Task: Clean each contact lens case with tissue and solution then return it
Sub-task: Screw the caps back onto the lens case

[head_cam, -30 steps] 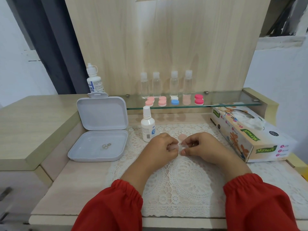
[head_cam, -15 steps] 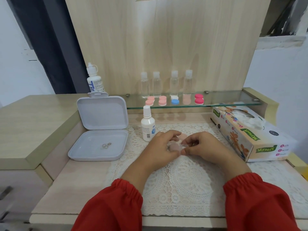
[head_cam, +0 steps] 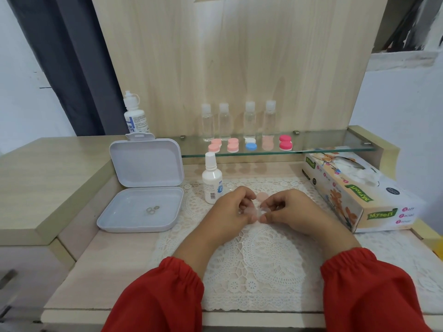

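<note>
White lace doily [head_cam: 259, 267] on pale wooden desk [head_cam: 115, 267]; upon it, left hand [head_cam: 230, 209] and right hand [head_cam: 291, 210], fingertips curled, together pinching a translucent pale-pink contact lens case [head_cam: 255, 210], one pink round part [head_cam: 262, 196] just behind. Left: small white solution bottle [head_cam: 212, 182], open white plastic box [head_cam: 141, 188]. Right: printed tissue box [head_cam: 359, 190]. Beyond: glass shelf [head_cam: 323, 143] bearing pink, blue-white and red lens cases [head_cam: 250, 144], four clear bottles [head_cam: 238, 121].
</note>
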A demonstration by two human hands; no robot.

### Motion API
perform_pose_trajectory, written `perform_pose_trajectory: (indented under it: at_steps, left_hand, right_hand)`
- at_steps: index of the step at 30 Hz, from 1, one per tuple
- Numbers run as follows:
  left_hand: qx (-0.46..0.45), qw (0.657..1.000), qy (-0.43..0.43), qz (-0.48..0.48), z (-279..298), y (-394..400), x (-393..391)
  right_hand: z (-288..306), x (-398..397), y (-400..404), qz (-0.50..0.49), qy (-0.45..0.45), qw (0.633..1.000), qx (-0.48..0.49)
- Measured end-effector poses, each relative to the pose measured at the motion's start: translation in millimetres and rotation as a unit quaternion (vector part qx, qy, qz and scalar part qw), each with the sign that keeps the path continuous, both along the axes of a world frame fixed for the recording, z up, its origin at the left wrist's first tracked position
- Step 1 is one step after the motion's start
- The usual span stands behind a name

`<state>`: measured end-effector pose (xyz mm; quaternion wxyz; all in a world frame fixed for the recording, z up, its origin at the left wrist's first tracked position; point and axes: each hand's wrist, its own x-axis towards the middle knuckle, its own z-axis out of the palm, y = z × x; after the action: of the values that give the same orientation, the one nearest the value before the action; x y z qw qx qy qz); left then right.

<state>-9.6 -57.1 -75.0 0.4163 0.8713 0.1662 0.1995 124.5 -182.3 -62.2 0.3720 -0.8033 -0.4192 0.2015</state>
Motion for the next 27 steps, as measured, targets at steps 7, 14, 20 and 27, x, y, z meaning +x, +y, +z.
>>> perform_pose_trajectory:
  at_steps: [7,14,20,27]
  left_hand:
    - [0.026,1.000,0.004,-0.015,-0.5,-2.2,-0.1]
    - [0.004,1.000,-0.002,-0.008,-1.9,1.0,-0.3]
    - [0.057,0.998,0.026,0.030,-3.1,0.1,3.8]
    - [0.042,0.999,0.014,0.028,-5.6,4.2,2.6]
  right_hand:
    - [0.8,-0.4,0.4,-0.001,0.002,1.000,0.003]
    - [-0.4,0.5,1.4,-0.005,-0.010,1.000,-0.001]
    - [-0.1,0.1,1.0,-0.001,0.003,1.000,-0.001]
    - [-2.4,1.7,2.4,0.003,-0.002,1.000,0.003]
